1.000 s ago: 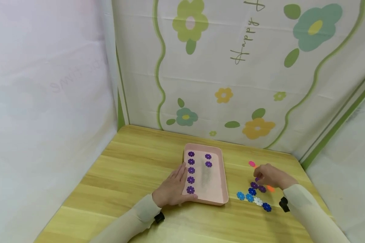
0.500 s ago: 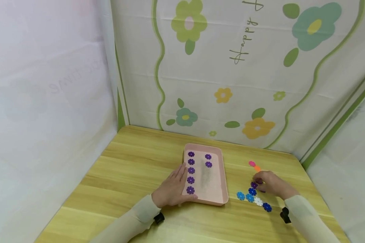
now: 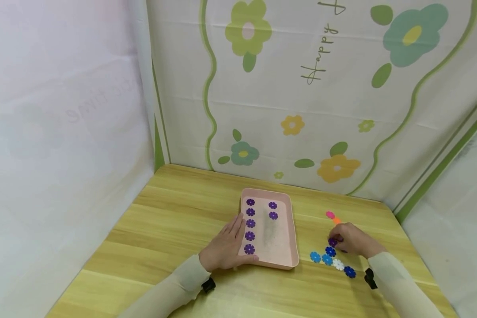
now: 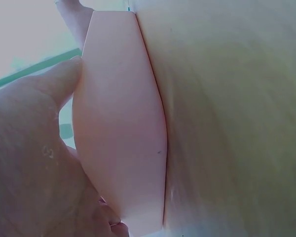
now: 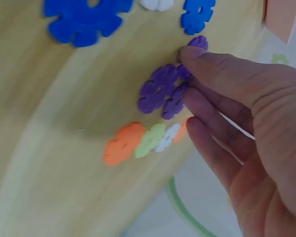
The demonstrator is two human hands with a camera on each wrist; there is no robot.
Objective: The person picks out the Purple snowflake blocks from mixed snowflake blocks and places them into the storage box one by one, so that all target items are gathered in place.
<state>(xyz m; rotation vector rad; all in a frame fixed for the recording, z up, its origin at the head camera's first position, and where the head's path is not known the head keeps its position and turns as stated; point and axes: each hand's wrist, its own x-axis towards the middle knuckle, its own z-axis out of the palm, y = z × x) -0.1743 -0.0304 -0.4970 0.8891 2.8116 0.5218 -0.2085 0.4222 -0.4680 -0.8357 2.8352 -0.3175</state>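
A pink tray holds several purple flower-shaped discs, in a column at its left and a shorter one at upper right. Straight fingers of my left hand rest along the tray's left rim, while the thumb lies on the near rim. Right of the tray, my right hand is low over loose flower discs. In the right wrist view, its thumb and index finger pinch a purple flower disc, seen nearly edge-on. Another purple disc lies beside it, and the fingertips partly cover one more.
Light blue, white and dark blue discs lie nearer on the wooden table. A pink disc lies beyond the right hand. Orange and green discs show in the right wrist view. Printed fabric walls surround the table.
My right hand has moved slightly nearer and down among the purple discs, and its fingers have closed on one. The left hand and tray stay as they were.
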